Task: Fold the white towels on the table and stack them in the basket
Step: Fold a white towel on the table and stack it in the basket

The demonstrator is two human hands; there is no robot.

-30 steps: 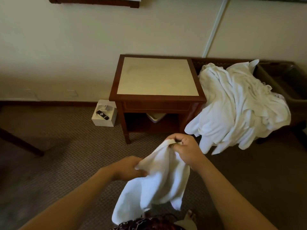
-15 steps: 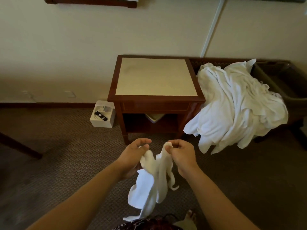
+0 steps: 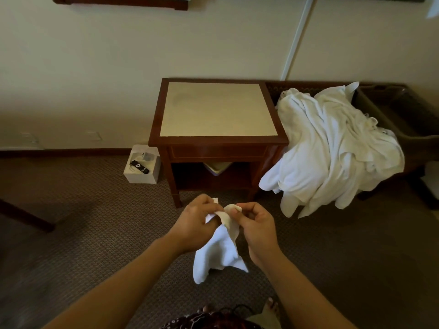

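While you hold the small white towel (image 3: 219, 252) in the air in front of you, both hands pinch its upper edge: the left hand (image 3: 194, 224) has its fingers curled on the cloth, and the right hand (image 3: 255, 225) grips the same edge just beside it. The rest of the towel hangs down bunched and twisted between your wrists, above the carpet (image 3: 83, 222).

From here the main risk, as I judge it, is that you pinch a fold and not a true corner. The hands are very close together, so when you pull them apart the cloth may open crooked, and the fold will then be uneven. One pinch may also slip, and the towel would drop to the carpet.

Second risk: the table (image 3: 218, 108) is in front of you but not yet under the towel. Folding in the air gives you less control than laying it flat on the light top.

Third: the big pile of white towels (image 3: 332, 148) lies beside the table on the right and hangs over an edge toward the floor. A pull on one piece could drag others down. The basket (image 3: 403, 115) stands behind the pile, partly covered by it, so a folded stack placed there may catch on loose cloth.
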